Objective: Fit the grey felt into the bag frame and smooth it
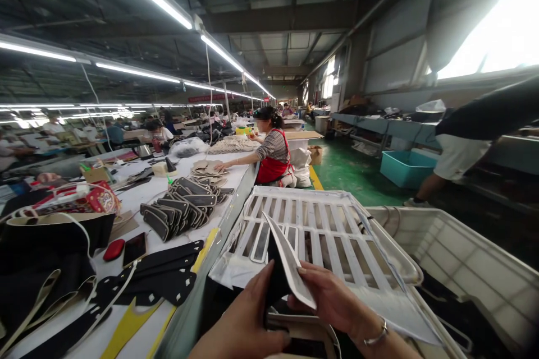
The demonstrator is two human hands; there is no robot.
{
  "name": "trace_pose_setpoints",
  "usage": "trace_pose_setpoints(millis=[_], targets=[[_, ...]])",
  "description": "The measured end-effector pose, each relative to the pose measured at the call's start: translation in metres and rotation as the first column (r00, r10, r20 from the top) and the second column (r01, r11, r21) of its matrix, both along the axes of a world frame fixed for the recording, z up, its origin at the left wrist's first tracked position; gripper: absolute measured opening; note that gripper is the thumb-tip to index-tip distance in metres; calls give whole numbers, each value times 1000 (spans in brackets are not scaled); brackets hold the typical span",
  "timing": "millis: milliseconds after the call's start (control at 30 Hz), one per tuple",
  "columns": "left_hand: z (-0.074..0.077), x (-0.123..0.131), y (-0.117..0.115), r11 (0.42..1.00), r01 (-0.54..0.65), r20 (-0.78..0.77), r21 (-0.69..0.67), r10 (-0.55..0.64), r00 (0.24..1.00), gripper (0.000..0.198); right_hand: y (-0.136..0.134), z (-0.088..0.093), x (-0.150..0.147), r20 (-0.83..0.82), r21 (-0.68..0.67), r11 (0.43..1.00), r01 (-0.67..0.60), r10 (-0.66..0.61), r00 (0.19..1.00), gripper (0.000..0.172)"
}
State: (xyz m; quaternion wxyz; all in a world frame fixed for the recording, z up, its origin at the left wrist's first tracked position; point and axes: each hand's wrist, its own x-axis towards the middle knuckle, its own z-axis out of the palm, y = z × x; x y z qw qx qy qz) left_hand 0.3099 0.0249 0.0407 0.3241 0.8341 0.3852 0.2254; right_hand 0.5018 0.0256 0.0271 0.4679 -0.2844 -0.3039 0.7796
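Observation:
My left hand is closed on a flat black panel, held upright. My right hand grips the edge of a stiff pale panel with a pointed upper end. The two panels lean against each other in a narrow V; I cannot tell whether they are joined. Beneath them is a white slatted rack with a white-rimmed strip lying on it. Below my hands, a light-edged piece with a dark centre shows in part.
On the left, a long white table carries a row of dark panels, black pieces with white marks and a yellow piece. A person in a red apron sits alongside. A white bin stands right; someone bends near a turquoise tub.

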Motion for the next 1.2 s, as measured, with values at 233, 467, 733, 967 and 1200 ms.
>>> trace_pose_setpoints(millis=[233, 467, 733, 967, 1200], targets=[[16, 5, 26, 987, -159, 262, -25, 160, 952, 38, -9, 36, 14, 388, 419, 860, -292, 121, 914, 57], [42, -13, 19, 978, -119, 354, -170, 173, 919, 44, -16, 24, 31, 307, 839, 260, -478, -951, 22, 26], [57, -24, 4, 995, 17, 273, -98, 11, 962, 41, 2, 15, 41, 622, 708, 490, -509, -774, 119, 83], [56, -46, 6, 999, -41, -14, -24, 41, 999, 50, -2, -13, 19, 834, 545, 645, -535, -480, 270, 76], [30, -66, 7, 984, -171, -424, 43, 173, 889, 77, 0, -37, 10, 806, 587, 699, -408, -549, 219, 61]])
